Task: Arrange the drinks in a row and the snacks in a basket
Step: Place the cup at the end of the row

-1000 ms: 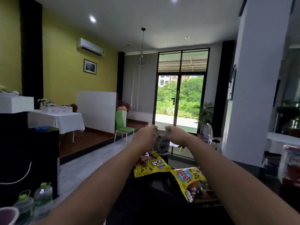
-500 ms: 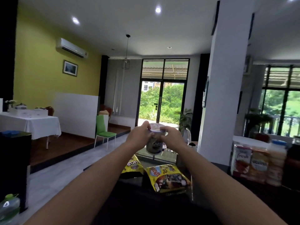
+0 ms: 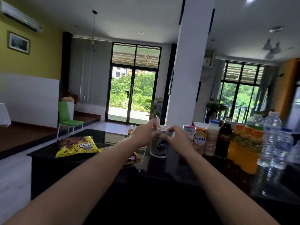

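Your left hand (image 3: 142,135) and right hand (image 3: 177,139) meet at the top of the cup (image 3: 159,147). Each has its fingers curled on the lidded rim, the left from 9 o'clock and the right from 3 o'clock. The hands are close together, with only the lid (image 3: 162,129) between them. The cup stands upright, its dark body below your knuckles. Whether its base is on the black table (image 3: 170,179) or just above it is not clear. A straw (image 3: 157,119) sticks up from the lid at 12 o'clock, just beside your left fingertips.

At 3 o'clock of the cup, just beside your right hand, the drinks stand side by side. They are a white carton (image 3: 189,133), an orange carton (image 3: 200,141), a white bottle (image 3: 213,138), a cola bottle (image 3: 224,138), an orange bottle (image 3: 243,148) and some blurred water bottles (image 3: 272,138).

At 9 o'clock, well apart from the cup, a yellow bag (image 3: 76,146) lies flat on the table. A second bag (image 3: 134,159) peeks out from under your left forearm at 7 o'clock. Beyond the table, at 10 o'clock, stands a green chair (image 3: 68,120).
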Demonstrator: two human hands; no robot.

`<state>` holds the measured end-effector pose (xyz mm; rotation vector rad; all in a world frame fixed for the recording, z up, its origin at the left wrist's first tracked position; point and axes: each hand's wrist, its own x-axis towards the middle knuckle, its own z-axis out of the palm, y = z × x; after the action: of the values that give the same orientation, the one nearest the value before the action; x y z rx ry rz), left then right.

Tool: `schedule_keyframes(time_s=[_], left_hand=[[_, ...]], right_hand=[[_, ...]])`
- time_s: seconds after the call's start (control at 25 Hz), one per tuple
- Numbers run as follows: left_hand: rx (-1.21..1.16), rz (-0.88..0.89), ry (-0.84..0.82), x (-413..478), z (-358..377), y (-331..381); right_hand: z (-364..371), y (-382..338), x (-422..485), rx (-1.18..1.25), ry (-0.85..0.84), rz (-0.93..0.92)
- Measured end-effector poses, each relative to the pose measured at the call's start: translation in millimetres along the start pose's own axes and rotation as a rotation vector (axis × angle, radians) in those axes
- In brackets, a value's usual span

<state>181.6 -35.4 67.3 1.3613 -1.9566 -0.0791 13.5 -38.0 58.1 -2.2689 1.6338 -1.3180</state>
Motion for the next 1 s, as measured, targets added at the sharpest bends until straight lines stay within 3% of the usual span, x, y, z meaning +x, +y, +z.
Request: schedule_keyframes(time_s=[0.72, 1.0], left_hand=[[-0.124, -0.071, 0.057, 62.8, 69.0, -2.6], [0.008, -0.035, -0.002, 60.5, 64.5, -2.7]], right_hand=[[17.4, 47.1, 38.7, -0.176, 0.113, 0.044], [13.8, 48.8, 36.1, -0.176, 0.096, 0.053]])
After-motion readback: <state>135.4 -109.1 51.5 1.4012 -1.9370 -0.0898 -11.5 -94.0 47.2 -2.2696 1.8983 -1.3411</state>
